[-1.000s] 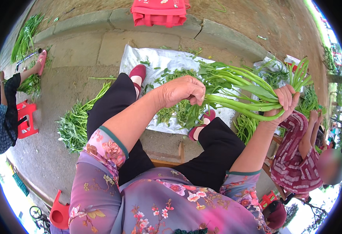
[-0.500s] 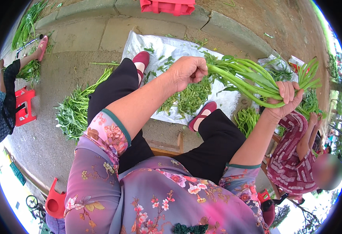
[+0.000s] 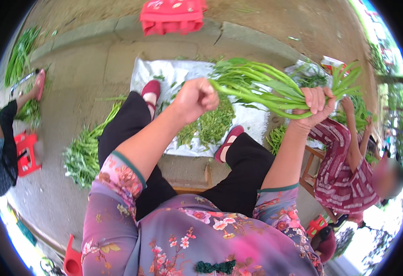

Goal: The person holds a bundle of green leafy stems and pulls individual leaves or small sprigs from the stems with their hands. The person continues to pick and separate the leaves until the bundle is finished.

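A bunch of long green leafy stems (image 3: pixel 270 94) is wrapped in the fingers of my right hand (image 3: pixel 315 106). Its thick ends fan out to the right, beyond that fist, while the leafy part reaches left. My left hand (image 3: pixel 196 99) is closed at the leafy end, against the tip of one stem; its fingertips are partly hidden. Beneath both arms, a white plastic sheet (image 3: pixel 141 73) lies on the ground. On it is a pile of torn green leaves (image 3: pixel 215 122) between my two red shoes.
More uncut greens (image 3: pixel 84 154) lie on the pavement at my left, and another bunch (image 3: pixel 277 138) beside my right knee. A red bag (image 3: pixel 171 20) stands by the kerb. One person in patterned maroon clothes (image 3: pixel 339 179) sits close on the right; another sits far left near a red stool (image 3: pixel 27 154).
The view has shifted a little, so most things sit slightly further left. My right hand still grips the bunch, and my left hand stays closed at its leafy end.
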Demonstrator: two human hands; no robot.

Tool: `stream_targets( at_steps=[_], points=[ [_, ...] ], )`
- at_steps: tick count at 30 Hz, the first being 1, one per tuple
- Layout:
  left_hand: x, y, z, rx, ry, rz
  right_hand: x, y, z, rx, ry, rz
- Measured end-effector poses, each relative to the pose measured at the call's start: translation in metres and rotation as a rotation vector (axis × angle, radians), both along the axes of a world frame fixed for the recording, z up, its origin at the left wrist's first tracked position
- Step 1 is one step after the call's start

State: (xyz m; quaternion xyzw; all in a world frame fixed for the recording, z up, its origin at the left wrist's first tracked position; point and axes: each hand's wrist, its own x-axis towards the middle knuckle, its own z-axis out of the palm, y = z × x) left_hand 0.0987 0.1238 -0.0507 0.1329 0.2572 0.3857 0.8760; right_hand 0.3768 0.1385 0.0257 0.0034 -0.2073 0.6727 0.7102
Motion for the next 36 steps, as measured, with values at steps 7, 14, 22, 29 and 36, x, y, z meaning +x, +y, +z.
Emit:
stream_targets(
  at_steps=[7, 14, 22, 29, 36],
  points=[
    [-0.006, 0.015, 0.013, -0.035, -0.005, 0.026, 0.038, -0.002, 0.005, 0.006, 0.100, -0.153],
    [0.000, 0.019, 0.002, 0.257, 0.895, -0.285, 0.034, -0.001, 0.008, -0.017, 0.034, -0.068],
    [0.012, 0.022, -0.006, 0.628, 1.127, 0.099, 0.013, 0.005, 0.006, 0.021, -0.028, 0.132],
    [0.013, 0.015, 0.000, 0.791, 1.197, -0.162, -0.011, 0.009, -0.001, -0.019, -0.033, 0.225],
    [0.013, 0.014, 0.002, 0.923, 1.232, -0.319, -0.020, 0.011, -0.001, -0.066, -0.048, 0.236]
  ],
)
